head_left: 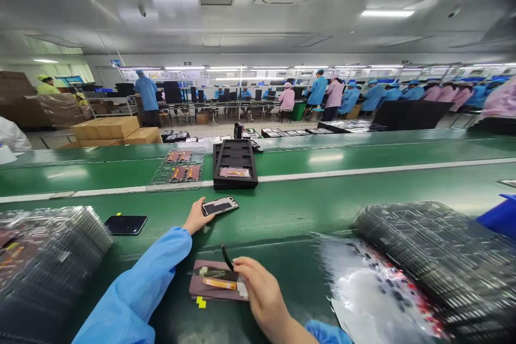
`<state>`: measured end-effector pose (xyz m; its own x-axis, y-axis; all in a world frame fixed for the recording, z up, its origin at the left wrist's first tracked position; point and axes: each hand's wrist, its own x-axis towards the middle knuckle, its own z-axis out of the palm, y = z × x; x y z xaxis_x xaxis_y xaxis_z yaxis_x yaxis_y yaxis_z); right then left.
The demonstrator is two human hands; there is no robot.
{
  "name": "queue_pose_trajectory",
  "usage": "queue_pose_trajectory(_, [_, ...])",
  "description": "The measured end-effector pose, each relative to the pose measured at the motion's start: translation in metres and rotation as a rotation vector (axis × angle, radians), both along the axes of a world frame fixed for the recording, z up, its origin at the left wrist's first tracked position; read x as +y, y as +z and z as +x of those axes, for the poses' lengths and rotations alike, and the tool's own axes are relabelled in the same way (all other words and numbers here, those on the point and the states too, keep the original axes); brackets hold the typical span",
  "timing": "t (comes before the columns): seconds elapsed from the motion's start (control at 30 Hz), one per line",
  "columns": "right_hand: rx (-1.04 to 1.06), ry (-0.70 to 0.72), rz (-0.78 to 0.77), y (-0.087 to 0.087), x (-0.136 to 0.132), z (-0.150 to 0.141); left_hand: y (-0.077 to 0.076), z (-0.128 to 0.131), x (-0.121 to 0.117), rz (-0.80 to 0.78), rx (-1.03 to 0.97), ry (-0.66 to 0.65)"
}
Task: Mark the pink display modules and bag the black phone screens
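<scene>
My left hand (196, 217) reaches forward over the green belt (306, 209) and holds a phone screen panel (220, 206) by its near end. My right hand (258, 289) rests close to me on a pinkish panel (209, 284) that lies flat, fingers pinched at its right edge beside a curved black flex strip (226, 257). A dark glass panel (126, 224) lies flat to the left of my left arm.
A black tray (235, 164) and a clear tray with several panels (179, 167) sit on the far belt. Stacked clear trays stand at my left (48, 247) and right (435, 252). Cardboard boxes (108, 131) and people at benches are behind.
</scene>
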<state>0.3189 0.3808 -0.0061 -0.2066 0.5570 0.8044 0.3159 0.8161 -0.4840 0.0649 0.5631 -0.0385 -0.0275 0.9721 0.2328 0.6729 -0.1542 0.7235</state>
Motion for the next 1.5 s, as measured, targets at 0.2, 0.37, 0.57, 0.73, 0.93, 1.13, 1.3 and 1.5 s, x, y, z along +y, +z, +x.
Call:
queue_pose_trajectory(0.2, [0.574, 0.150, -0.934, 0.018, 0.001, 0.009, 0.009, -0.015, -0.021, 0.029, -0.075, 0.094])
queue_pose_trajectory(0.37, [0.794, 0.436, -1.156, 0.037, 0.003, 0.020, 0.029, -0.020, -0.041, 0.095, -0.244, 0.153])
queue_pose_trajectory(0.57, [0.789, 0.545, -1.172, 0.062, 0.006, 0.020, 0.060, -0.033, -0.097, 0.133, -0.605, 0.234])
queue_pose_trajectory(0.73, [0.606, 0.539, -0.972, 0.070, 0.003, 0.019, 0.075, -0.020, -0.182, 0.003, -0.878, 0.085])
queue_pose_trajectory(0.93, [0.343, 0.546, -0.811, 0.065, -0.014, 0.024, 0.076, 0.017, -0.256, -0.209, -1.208, -0.215])
queue_pose_trajectory(1.13, [-0.079, 0.476, -0.551, 0.063, -0.027, 0.025, 0.078, 0.027, -0.267, -0.224, -1.144, -0.380])
queue_pose_trajectory(1.3, [-0.258, 0.462, -0.414, 0.067, -0.028, 0.024, 0.081, 0.026, -0.267, -0.206, -1.154, -0.429])
queue_pose_trajectory(1.5, [-0.335, 0.419, -0.376, 0.065, -0.030, 0.020, 0.078, 0.026, -0.269, -0.189, -1.136, -0.427])
